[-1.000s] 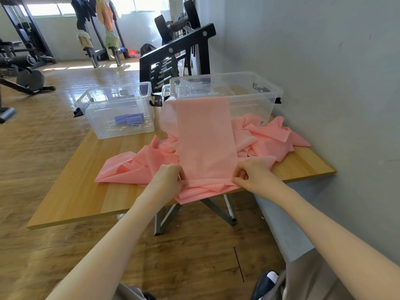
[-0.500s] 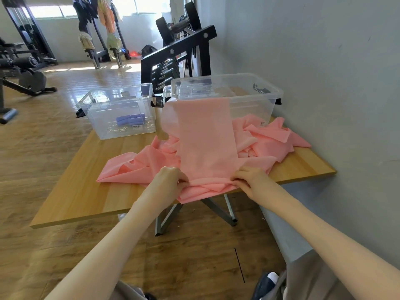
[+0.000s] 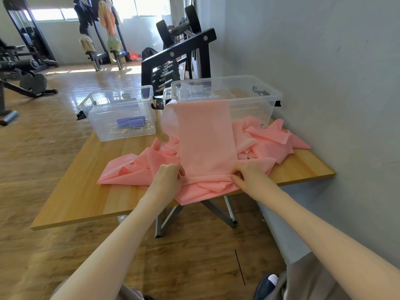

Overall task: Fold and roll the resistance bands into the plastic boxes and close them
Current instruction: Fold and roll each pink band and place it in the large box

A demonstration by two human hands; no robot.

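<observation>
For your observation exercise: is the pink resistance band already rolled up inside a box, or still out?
Still out. The pink band lies rumpled across the table, one strip draped over the larger box's rim, both hands gripping its near end.

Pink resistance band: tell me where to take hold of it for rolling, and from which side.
Grip the pink resistance band at its near end, one hand on each side edge, coming from the table's near edge. The strip lies flat and smooth, running away up against the right plastic box. The left hand and right hand pinch it there.
</observation>
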